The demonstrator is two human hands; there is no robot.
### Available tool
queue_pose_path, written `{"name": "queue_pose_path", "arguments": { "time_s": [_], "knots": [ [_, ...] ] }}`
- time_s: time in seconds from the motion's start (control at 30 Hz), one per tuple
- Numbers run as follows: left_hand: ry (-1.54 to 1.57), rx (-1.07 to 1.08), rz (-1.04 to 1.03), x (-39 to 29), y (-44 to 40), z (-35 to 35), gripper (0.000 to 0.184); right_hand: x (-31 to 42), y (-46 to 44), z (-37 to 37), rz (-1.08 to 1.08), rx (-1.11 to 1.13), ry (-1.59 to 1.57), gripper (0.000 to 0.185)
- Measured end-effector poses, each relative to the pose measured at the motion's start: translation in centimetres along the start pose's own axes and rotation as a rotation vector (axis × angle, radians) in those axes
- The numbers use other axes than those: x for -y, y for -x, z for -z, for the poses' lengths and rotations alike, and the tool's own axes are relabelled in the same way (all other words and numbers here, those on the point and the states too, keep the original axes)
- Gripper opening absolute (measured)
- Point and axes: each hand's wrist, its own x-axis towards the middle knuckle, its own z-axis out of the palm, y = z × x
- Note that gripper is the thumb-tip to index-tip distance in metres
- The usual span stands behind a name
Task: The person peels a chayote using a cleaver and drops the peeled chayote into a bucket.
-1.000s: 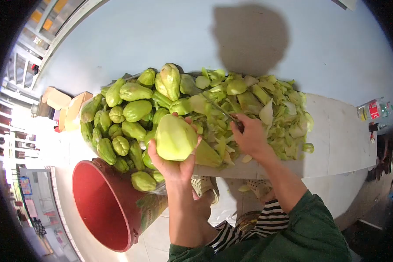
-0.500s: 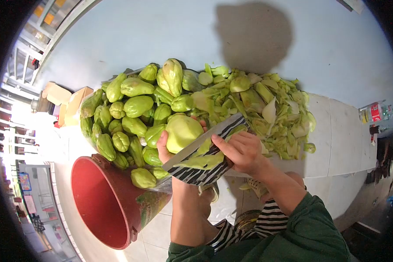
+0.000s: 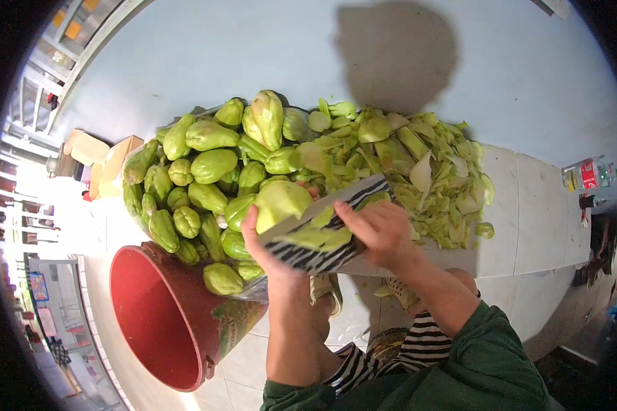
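My left hand (image 3: 257,240) grips a pale green, peeled chayote (image 3: 281,202) from below and the side. In my right hand (image 3: 385,236) is a broad cleaver (image 3: 312,253) with black and white stripes on its blade, its index finger laid along the blade. Strips of green peel cling to the blade, which lies over the lower side of the chayote and is slightly blurred. The cleaver's handle is hidden in my hand. Just beyond are heaped unpeeled chayotes (image 3: 209,166) on the left and a pile of peelings (image 3: 452,185) on the right.
A red bucket (image 3: 151,318) lies tilted at the lower left, its mouth facing left. Cardboard boxes (image 3: 116,164) stand behind the chayotes. A pale blue wall (image 3: 253,48) rises at the back. At the far right is a plastic bottle (image 3: 588,175) with a red label.
The cleaver has shifted slightly and its blade has tipped against the chayote, the near edge rising a little. My left hand and the chayote have moved slightly left.
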Motion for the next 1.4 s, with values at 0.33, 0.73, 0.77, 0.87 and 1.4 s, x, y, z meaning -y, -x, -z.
{"name": "queue_pose_path", "arguments": {
  "time_s": [0.33, 0.73, 0.77, 0.87, 1.4],
  "knots": [
    [-0.047, -0.041, -0.062, -1.4, 0.0, 0.3, 0.062, -0.4, -0.3, 0.7, -0.004, 0.032, -0.059, 0.057],
    [-0.11, -0.028, -0.071, -1.6, -0.2, 1.0, 0.066, -0.9, -0.1, 0.6, -0.053, 0.074, -0.146, 0.064],
    [-0.144, 0.007, -0.056, -1.7, -0.1, 0.9, 0.067, -0.8, -0.1, 0.6, -0.037, 0.07, -0.159, 0.064],
    [-0.214, 0.051, -0.034, -1.8, 0.3, 0.1, 0.072, -0.9, 0.0, 0.7, -0.028, 0.061, -0.178, 0.064],
    [-0.343, 0.112, -0.068, -1.8, 0.4, -0.1, 0.079, -2.0, 0.1, 0.7, -0.219, 0.124, -0.287, 0.058]
  ]
}}
